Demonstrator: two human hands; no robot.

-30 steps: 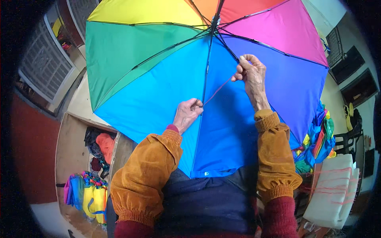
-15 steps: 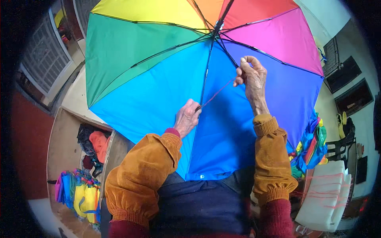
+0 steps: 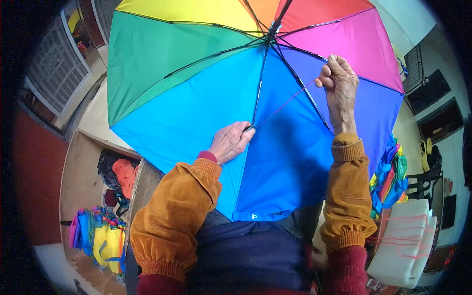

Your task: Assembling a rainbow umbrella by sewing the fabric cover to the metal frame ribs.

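Note:
A rainbow-panelled umbrella (image 3: 187, 105) lies spread over my lap, its black ribs and central shaft facing up. My left hand (image 3: 230, 141) pinches a black rib (image 3: 258, 93) along the seam between the light blue and darker blue panels. From that spot a thin pinkish thread (image 3: 285, 104) runs taut, up and to the right. Its other end goes into the closed fingertips of my right hand (image 3: 340, 81), raised over the purple panel. Whether a needle is between those fingertips cannot be made out.
At the lower left, a wooden box (image 3: 73, 172) holds dark and orange cloth and folded multicoloured fabric (image 3: 101, 238). More rainbow fabric (image 3: 388, 177) hangs at the right. Below it stands a white padded block (image 3: 400, 246) with pink threads draped over it.
My right hand has moved up and to the right, and the stretch of thread between the hands is longer. My left hand stays at the rib, shifted only slightly.

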